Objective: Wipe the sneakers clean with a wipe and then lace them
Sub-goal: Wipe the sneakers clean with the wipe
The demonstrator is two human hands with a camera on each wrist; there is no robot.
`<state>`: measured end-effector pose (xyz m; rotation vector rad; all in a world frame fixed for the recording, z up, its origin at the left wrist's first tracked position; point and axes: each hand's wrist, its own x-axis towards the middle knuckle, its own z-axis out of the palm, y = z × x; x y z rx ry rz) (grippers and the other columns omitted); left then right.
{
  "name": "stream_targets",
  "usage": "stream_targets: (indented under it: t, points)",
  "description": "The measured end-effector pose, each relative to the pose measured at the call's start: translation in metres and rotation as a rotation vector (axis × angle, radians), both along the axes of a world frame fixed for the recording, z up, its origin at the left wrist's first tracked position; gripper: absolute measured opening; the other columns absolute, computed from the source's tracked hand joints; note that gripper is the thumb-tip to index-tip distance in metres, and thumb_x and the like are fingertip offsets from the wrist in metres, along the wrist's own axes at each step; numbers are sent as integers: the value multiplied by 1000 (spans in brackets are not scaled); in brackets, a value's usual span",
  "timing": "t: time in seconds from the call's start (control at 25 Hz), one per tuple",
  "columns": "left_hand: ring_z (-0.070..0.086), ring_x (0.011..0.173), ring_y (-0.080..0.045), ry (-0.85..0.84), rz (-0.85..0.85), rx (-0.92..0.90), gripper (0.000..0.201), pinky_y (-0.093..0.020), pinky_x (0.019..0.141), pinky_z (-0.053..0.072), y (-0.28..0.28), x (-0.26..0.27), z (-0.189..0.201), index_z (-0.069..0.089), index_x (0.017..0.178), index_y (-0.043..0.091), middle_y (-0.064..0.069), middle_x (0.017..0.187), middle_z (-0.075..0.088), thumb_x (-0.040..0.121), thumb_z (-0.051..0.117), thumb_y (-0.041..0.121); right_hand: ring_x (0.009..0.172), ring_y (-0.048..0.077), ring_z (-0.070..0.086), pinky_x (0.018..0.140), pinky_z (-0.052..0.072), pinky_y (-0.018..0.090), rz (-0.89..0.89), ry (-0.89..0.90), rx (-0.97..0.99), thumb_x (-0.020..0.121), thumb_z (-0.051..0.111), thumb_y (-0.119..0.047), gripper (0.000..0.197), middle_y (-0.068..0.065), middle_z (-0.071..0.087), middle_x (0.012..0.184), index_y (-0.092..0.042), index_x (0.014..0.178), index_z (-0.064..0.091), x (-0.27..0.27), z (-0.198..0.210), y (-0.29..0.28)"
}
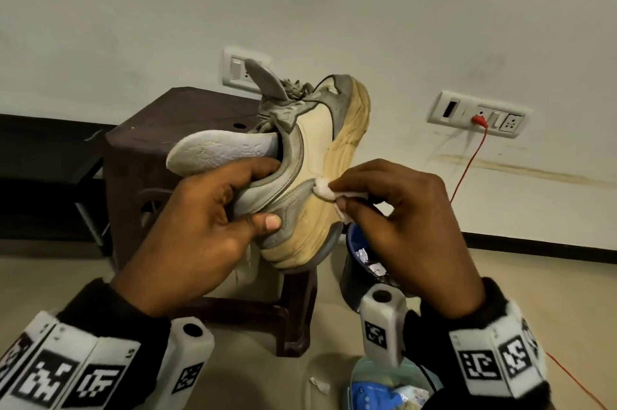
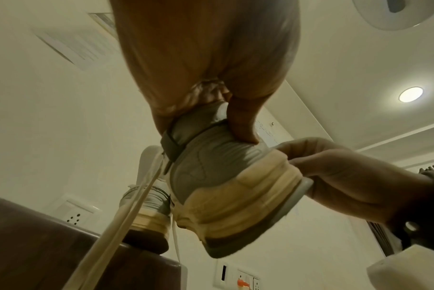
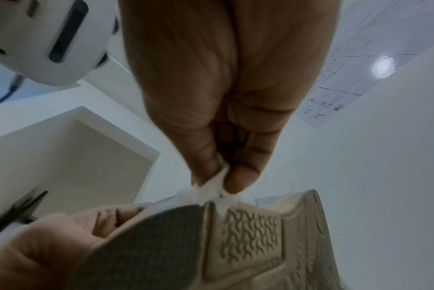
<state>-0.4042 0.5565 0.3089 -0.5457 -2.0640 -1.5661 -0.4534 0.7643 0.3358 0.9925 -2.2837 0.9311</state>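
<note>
My left hand (image 1: 213, 219) grips the heel of a worn cream and grey sneaker (image 1: 320, 155), fingers inside the collar and thumb on the outer heel; the toe points up and away. Its pale insole (image 1: 217, 150) sticks out of the opening to the left. My right hand (image 1: 394, 209) pinches a small white wipe (image 1: 325, 190) against the sneaker's side just above the yellowed midsole. In the right wrist view the wipe (image 3: 218, 188) meets the sole's edge (image 3: 250, 235). A second sneaker (image 2: 146, 212) stands on the brown stool (image 2: 49, 245), a loose lace (image 2: 126, 221) hanging in front of it.
The dark brown stool (image 1: 150, 129) stands in front of me against a white wall with socket plates (image 1: 480, 115) and a red cable (image 1: 467, 169). A dark bin (image 1: 360, 262) holding foil scraps sits on the floor to the right. A wipe pack (image 1: 384, 389) lies by my right wrist.
</note>
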Motion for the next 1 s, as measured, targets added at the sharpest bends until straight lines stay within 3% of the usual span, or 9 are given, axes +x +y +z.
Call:
stream_targets:
  t: [0.16,0.32,0.48,0.64,0.76,0.88,1.0]
  points:
    - [63,103,6,10,50,57,48,-6,84,46,-22,19,2,60,110,29,29,109,66,68,67,6,88,0,63,77,50,13,196,35,110,82,69,-10,18,-6,70,96,-15,99,74,35,4,-27]
    - [65,104,-1,52,94,97,46,-10,86,48,-48,33,6,62,111,23,20,112,68,69,70,6,82,3,62,74,50,14,95,172,-19,82,72,-7,15,-2,70,93,-11,96,75,27,8,-59]
    - [66,103,-4,73,190,95,48,-14,87,49,-67,38,5,63,112,21,17,113,68,66,76,17,82,5,64,72,55,29,36,70,-85,81,73,-7,17,-4,71,92,-14,97,75,-5,18,-93]
    - [66,103,-5,64,302,92,46,-15,87,50,-90,38,3,65,113,18,13,111,69,68,71,11,87,2,62,77,52,17,209,74,41,81,71,-5,20,-5,70,96,-15,99,74,13,12,-105]
    - [66,101,-4,61,366,122,44,-15,85,51,-107,39,3,64,111,23,13,109,70,70,73,10,92,2,62,80,50,14,351,64,93,83,69,-9,20,-5,69,100,-15,101,73,27,2,-119]
    - [67,100,-5,-16,394,135,44,-20,87,53,-117,33,2,65,113,20,10,106,72,71,77,10,84,5,62,74,50,16,277,132,37,81,71,-8,18,-3,70,95,-14,97,74,12,-11,-144]
    - [67,98,-3,-69,339,125,43,-16,83,52,-117,28,0,67,109,24,16,104,72,66,73,20,81,8,63,73,53,26,160,89,-47,80,69,-4,18,-2,71,91,-12,95,75,-22,-17,-159]
